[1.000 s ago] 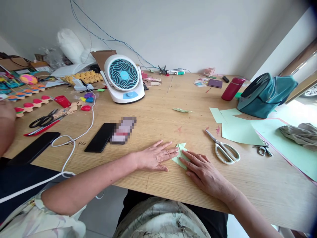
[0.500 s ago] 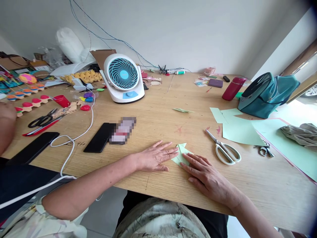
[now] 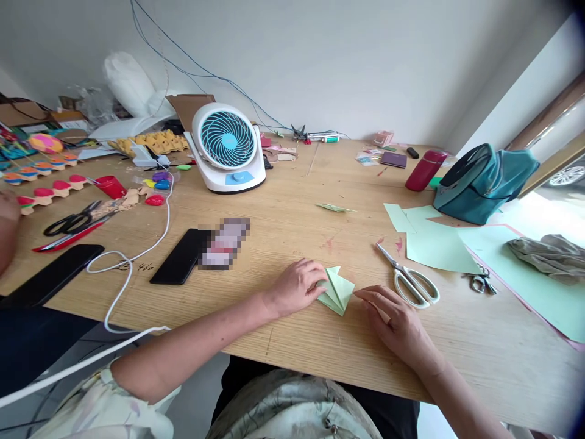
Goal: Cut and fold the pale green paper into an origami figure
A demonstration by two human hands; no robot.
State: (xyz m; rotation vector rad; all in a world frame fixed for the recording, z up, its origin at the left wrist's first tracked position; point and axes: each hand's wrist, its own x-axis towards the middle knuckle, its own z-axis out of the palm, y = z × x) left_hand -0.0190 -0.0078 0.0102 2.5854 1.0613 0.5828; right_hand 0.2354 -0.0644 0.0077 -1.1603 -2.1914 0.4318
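A small piece of folded pale-green paper (image 3: 337,295) lies on the table in front of me, with creased layers and pointed corners. My left hand (image 3: 299,286) has its fingers curled down at the paper's left edge, thumb and fingertips together on it. Just off the right edge is my right hand (image 3: 395,320), its fingers stretched toward the paper and its thumb apart; nothing shows in it. White-handled scissors (image 3: 414,283) lie beyond the right hand, blades pointing away from me.
Green paper sheets (image 3: 439,249), small dark scissors (image 3: 482,282) and a teal bag (image 3: 484,186) are at the right. Another folded green paper (image 3: 336,208) lies farther back. A fan (image 3: 228,146), a black phone (image 3: 180,256) and a white cable (image 3: 132,262) are leftward. Another person's arm (image 3: 8,231) shows far left.
My hands were flat over the folded paper. The left fingers have curled in at its left edge, and the right hand has drawn back to the right, uncovering the paper.
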